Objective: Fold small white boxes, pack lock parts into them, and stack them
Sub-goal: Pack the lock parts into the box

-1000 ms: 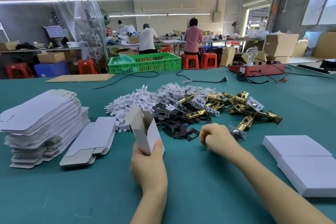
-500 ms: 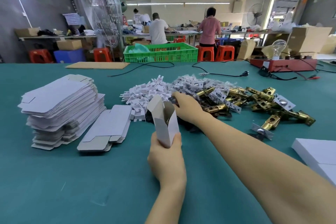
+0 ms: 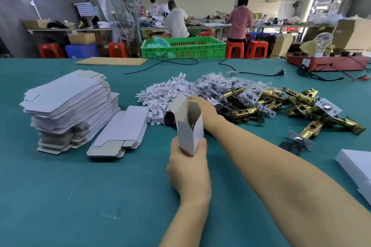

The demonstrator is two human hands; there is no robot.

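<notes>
My left hand (image 3: 188, 168) grips the lower end of a small white box (image 3: 189, 132), held upright with its top flaps open. My right hand (image 3: 202, 106) sits just behind the box mouth, at the edge of the black plates (image 3: 230, 113); the box hides its fingertips. Beyond lie piles of white plastic inserts (image 3: 160, 94), bagged screws (image 3: 218, 84) and brass latches (image 3: 291, 100). A tall stack of flat box blanks (image 3: 68, 102) and a lower one (image 3: 120, 132) are at the left. Closed white boxes (image 3: 357, 164) lie at the right edge.
On the green table (image 3: 80, 196), a cardboard sheet (image 3: 111, 61), a green crate (image 3: 183, 47), black cables (image 3: 251, 72) and a red device with a bulb (image 3: 325, 62) line the far edge. People work at benches behind.
My right hand moved from the table near the loose latch to the parts pile, then drew in behind the box mouth. My left hand kept holding the box.
</notes>
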